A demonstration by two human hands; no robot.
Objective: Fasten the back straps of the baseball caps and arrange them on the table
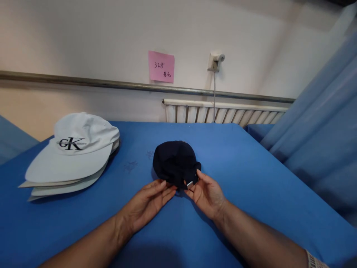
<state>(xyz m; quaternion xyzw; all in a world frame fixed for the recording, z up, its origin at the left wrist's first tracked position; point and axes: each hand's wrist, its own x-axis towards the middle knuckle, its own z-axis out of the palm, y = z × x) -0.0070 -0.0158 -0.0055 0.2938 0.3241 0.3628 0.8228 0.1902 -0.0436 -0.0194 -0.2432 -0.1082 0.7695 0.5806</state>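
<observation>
A dark navy baseball cap (175, 160) rests on the blue surface in front of me, its back strap side turned toward me. A small metal buckle (190, 185) shows at its near edge. My right hand (208, 191) pinches the cap's near right edge beside the buckle, thumb on top. At the near left edge is my left hand (152, 201), thumb against the cloth and fingers partly under the rim. The cap's brim is hidden from view.
To the left stands a stack of several caps, a white cap (83, 134) with black letters on top. Behind the blue-covered table (251, 186) are a radiator (223, 111), a metal rail (111, 82), a plugged-in cord (214, 93) and a pink note (161, 67). A blue curtain (320, 108) hangs at the right.
</observation>
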